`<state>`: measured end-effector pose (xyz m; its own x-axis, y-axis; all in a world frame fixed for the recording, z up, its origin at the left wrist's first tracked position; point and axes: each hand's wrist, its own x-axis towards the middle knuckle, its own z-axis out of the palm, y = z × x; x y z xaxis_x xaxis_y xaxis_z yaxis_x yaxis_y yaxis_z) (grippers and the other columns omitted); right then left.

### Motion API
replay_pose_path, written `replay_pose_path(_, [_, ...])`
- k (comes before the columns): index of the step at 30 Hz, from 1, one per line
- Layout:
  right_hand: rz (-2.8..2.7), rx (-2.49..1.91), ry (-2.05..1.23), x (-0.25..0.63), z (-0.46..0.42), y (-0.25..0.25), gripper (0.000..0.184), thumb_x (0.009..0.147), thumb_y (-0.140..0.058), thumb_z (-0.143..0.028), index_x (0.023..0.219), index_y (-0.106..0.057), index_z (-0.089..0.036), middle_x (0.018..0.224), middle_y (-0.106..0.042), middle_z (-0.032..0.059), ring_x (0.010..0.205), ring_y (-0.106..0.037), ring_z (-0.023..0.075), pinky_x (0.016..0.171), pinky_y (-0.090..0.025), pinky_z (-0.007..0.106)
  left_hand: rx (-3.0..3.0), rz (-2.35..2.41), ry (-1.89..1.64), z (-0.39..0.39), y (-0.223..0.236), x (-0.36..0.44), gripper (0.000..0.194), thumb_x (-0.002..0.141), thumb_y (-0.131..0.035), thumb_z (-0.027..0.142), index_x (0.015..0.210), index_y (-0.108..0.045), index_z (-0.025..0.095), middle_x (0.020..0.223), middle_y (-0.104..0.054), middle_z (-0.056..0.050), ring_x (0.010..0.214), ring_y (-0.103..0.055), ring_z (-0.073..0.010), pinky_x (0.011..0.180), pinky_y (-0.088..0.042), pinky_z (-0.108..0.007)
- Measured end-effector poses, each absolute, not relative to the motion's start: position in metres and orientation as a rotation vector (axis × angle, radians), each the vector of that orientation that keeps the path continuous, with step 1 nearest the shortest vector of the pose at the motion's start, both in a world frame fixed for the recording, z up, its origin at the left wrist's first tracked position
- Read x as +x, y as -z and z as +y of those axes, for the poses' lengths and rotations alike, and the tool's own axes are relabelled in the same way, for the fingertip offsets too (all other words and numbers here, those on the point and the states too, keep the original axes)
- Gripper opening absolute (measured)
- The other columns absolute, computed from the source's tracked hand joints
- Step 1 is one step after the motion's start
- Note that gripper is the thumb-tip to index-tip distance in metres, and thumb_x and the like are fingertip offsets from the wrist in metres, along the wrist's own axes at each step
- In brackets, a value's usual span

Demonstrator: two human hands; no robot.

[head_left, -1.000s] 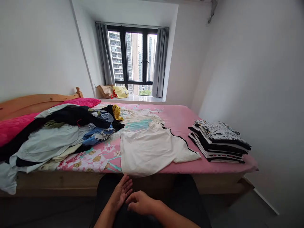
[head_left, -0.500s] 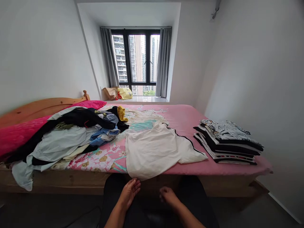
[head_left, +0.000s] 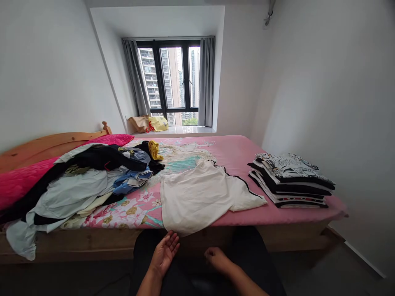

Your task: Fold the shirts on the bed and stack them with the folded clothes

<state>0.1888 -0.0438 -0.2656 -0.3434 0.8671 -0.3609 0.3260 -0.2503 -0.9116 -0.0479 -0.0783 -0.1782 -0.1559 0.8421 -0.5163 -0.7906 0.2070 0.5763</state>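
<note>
A white T-shirt [head_left: 197,193] with black trim along its right edge lies spread on the bed's front edge, its lower left corner hanging slightly over. My left hand [head_left: 163,255] is palm up with fingers stretched out, right at that hanging corner; I cannot tell whether the fingertips touch the cloth. My right hand [head_left: 216,259] hovers over my lap with its fingers curled in, apart from the shirt, and nothing shows in it. To the right, a stack of folded clothes [head_left: 290,181] in black and white, a patterned one on top, sits on the bed.
A loose heap of clothes [head_left: 89,181], white, black and blue, covers the bed's left side, with a white piece drooping over the edge. Behind it are a bright pink pillow [head_left: 27,176] and wooden headboard [head_left: 52,142]. Bags [head_left: 159,123] stand on the windowsill.
The view has shifted slightly, so the scene sits a little to the left. My left hand has turned palm up more; my right hand stays curled. The shirt lies as before.
</note>
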Motion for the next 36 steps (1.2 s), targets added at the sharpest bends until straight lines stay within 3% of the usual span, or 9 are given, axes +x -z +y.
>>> replay_pose_path(4, [-1.52,-1.44,-1.589,0.187,-0.044,0.258,0.011,0.071,-0.051,-0.023,0.069,-0.059,-0.016,0.058,-0.06,0.0019,0.048,-0.05,0.0122,0.047,-0.034,0.022,0.085,0.901,-1.428,-0.08,0.182,-0.052,0.063,0.062,-0.039,-0.011,0.117,-0.051,0.017,0.091,-0.07,-0.006,0.085,-0.068,-0.0174,0.08,-0.051,-0.033])
replay_pose_path(9, [-1.392,-1.46,-1.457,0.187,-0.038,0.243,0.022,0.073,-0.05,-0.036,0.073,-0.058,-0.015,0.057,-0.057,0.0009,0.046,-0.049,0.0123,0.048,-0.037,0.024,0.085,0.886,-1.439,-0.081,0.181,-0.052,0.074,0.057,-0.036,-0.013,0.122,-0.048,0.019,0.092,-0.07,-0.005,0.085,-0.068,-0.0168,0.08,-0.051,-0.033])
replay_pose_path(12, [-1.318,-1.457,-1.331,0.194,-0.035,0.231,0.033,0.078,-0.042,-0.041,0.088,-0.059,-0.014,0.064,-0.058,0.0026,0.054,-0.053,0.0151,0.053,-0.042,0.027,0.074,0.871,-1.45,-0.082,0.18,-0.052,0.076,0.056,-0.036,-0.012,0.124,-0.047,0.02,0.093,-0.07,-0.005,0.085,-0.068,-0.0167,0.08,-0.051,-0.033])
replay_pose_path(16, [-1.297,-1.411,-0.994,0.216,-0.025,0.197,0.04,0.082,-0.039,-0.045,0.1,-0.059,-0.014,0.078,-0.062,0.0066,0.073,-0.057,0.0199,0.072,-0.046,0.031,0.047,0.839,-1.457,-0.084,0.179,-0.052,0.069,0.058,-0.037,-0.01,0.118,-0.052,0.019,0.092,-0.07,-0.005,0.085,-0.068,-0.0166,0.081,-0.05,-0.034])
replay_pose_path(21, [-1.346,-1.399,-0.465,0.265,0.029,0.146,0.042,0.085,-0.037,-0.044,0.103,-0.06,-0.013,0.102,-0.064,0.0133,0.096,-0.056,0.0243,0.089,-0.042,0.035,-0.016,0.812,-1.486,-0.084,0.178,-0.052,0.025,0.074,-0.049,0.003,0.091,-0.06,0.018,0.088,-0.07,-0.004,0.082,-0.068,-0.0174,0.079,-0.051,-0.035])
replay_pose_path(23, [-1.476,-1.516,-0.248,0.289,0.055,0.141,0.043,0.085,-0.034,-0.039,0.109,-0.057,-0.012,0.114,-0.06,0.0147,0.109,-0.052,0.0243,0.096,-0.038,0.036,-0.031,0.817,-1.494,-0.084,0.178,-0.051,0.016,0.076,-0.052,0.007,0.085,-0.06,0.018,0.085,-0.07,-0.003,0.081,-0.068,-0.0173,0.079,-0.051,-0.035])
replay_pose_path(27, [-1.638,-1.717,-0.131,0.327,0.078,0.162,0.04,0.079,-0.04,-0.031,0.109,-0.059,-0.012,0.12,-0.058,0.0163,0.118,-0.046,0.0269,0.102,-0.031,0.042,-0.056,0.789,-1.498,-0.085,0.177,-0.053,0.015,0.077,-0.052,0.007,0.084,-0.06,0.017,0.084,-0.07,-0.004,0.082,-0.068,-0.0184,0.08,-0.052,-0.036])
replay_pose_path(31, [-1.769,-1.884,0.004,0.337,0.07,0.193,0.044,0.086,-0.035,-0.032,0.124,-0.053,-0.018,0.14,-0.044,0.0096,0.133,-0.031,0.0228,0.109,-0.018,0.045,-0.076,0.77,-1.51,-0.085,0.174,-0.053,0.017,0.079,-0.051,0.004,0.084,-0.06,0.017,0.084,-0.071,-0.004,0.083,-0.069,-0.0196,0.08,-0.052,-0.037])
replay_pose_path(36, [-1.825,-2.02,0.122,0.334,0.068,0.201,0.046,0.09,-0.031,-0.034,0.131,-0.048,-0.02,0.143,-0.04,0.006,0.134,-0.029,0.0204,0.109,-0.019,0.044,-0.045,0.806,-1.527,-0.085,0.172,-0.048,0.021,0.077,-0.054,0.0,0.086,-0.06,0.018,0.077,-0.07,-0.001,0.078,-0.069,-0.017,0.078,-0.053,-0.034])
